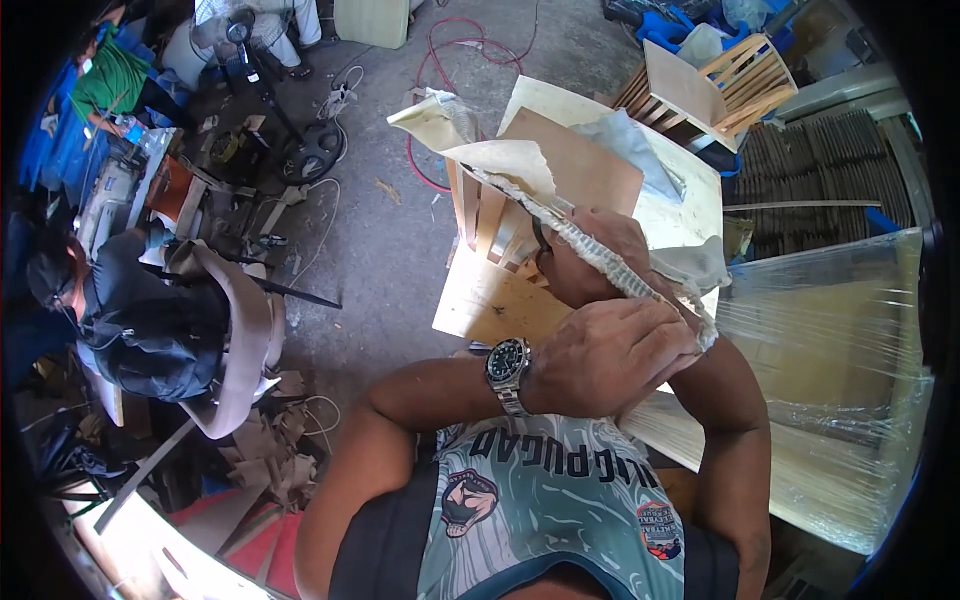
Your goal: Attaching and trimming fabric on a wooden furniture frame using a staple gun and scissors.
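Observation:
A long cream fabric piece with a ragged, ribbed edge runs diagonally from above the wooden pieces down to my hands. My left hand, with a steel watch at the wrist, has its fingers closed on the lower end of this piece. Just above it, my right hand is curled behind the ribbed edge, beside a small dark curved item, partly hidden; what exactly it grips is unclear. Behind them are a brown board on a pale panel, wooden slats and a light board.
A seated person in dark clothing works at the left, another in green farther back. A stand, red hose and cables lie around the floor. Wooden slatted pieces and wrapped panels stand at the right.

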Available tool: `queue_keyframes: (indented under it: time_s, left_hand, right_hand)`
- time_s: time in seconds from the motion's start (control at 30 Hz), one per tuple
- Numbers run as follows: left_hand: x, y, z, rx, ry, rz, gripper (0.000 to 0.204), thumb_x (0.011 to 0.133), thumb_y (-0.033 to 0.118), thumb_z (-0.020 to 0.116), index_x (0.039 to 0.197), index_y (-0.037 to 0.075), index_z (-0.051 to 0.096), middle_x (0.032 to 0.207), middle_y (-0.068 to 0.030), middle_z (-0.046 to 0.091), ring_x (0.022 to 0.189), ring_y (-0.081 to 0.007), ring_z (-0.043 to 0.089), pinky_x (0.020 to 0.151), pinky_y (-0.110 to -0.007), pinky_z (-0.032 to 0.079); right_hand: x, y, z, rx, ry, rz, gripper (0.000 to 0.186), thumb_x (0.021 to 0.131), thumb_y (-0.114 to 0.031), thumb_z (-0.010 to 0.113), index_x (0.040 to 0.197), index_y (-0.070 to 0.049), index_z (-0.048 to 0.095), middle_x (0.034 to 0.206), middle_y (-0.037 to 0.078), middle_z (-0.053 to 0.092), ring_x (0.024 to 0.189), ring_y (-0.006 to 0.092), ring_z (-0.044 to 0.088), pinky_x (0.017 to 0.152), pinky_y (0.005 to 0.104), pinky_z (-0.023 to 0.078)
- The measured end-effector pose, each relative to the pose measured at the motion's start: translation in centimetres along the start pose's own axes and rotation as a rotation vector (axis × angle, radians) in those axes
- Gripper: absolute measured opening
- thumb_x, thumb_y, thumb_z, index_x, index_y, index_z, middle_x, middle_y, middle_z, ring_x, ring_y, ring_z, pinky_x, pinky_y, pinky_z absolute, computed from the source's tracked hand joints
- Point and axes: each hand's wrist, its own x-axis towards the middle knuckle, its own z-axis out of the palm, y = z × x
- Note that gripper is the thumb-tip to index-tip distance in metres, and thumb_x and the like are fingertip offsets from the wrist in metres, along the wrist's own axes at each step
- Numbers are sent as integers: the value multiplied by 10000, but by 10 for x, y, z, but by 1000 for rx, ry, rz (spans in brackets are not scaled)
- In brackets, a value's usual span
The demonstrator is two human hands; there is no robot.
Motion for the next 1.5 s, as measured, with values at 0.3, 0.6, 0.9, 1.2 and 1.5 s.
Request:
queue_keyframes:
  time_s: [0.3, 0.6, 0.9, 1.2, 1.5]
  left_hand:
    - [-25, 24, -87, -39, 275, -165, 288, 901, 302, 680, 1039, 122, 503, 1036, -98, 516, 848, -221, 541, 721, -391, 464]
    - [-128, -50, -254, 621, 1206, -659, 101, 964, 93, 559, 930, 2, 586, 798, -62, 624, 629, -100, 520, 551, -223, 425]
    - [-93, -33, -66, 343, 201, -1017, 253, 947, 226, 625, 1134, 57, 636, 929, -96, 654, 833, -183, 622, 726, -365, 518]
    - [-74, 12, 26, 32, -311, -1001, 352, 1022, 355, 500, 1091, 10, 527, 885, -117, 624, 808, -212, 600, 758, -359, 492]
    - [-67, 7, 40, 16, -317, -955, 300, 1026, 316, 509, 1014, 17, 530, 859, -121, 598, 809, -245, 598, 750, -368, 487]
  right_hand:
    - [-43, 2, -20, -64, 31, -5, 110, 805, -123, 598, 830, -26, 645, 797, 139, 682, 813, 329, 676, 741, 437, 541]
    - [-129, 54, -27, 953, -147, 243, 242, 814, -187, 764, 942, -9, 662, 738, 88, 633, 684, 166, 610, 630, 318, 492]
    - [-176, 44, 37, 1397, 51, 469, 203, 836, -1, 697, 1035, 30, 669, 875, 71, 706, 714, 98, 630, 605, 240, 518]
    - [-187, 24, 82, 1099, 71, 32, 171, 790, -1, 663, 959, 30, 653, 858, 182, 705, 773, 270, 721, 689, 348, 565]
    - [-196, 17, 77, 805, 446, 10, 238, 790, 32, 658, 1027, 38, 643, 858, 171, 656, 757, 351, 644, 683, 431, 518]
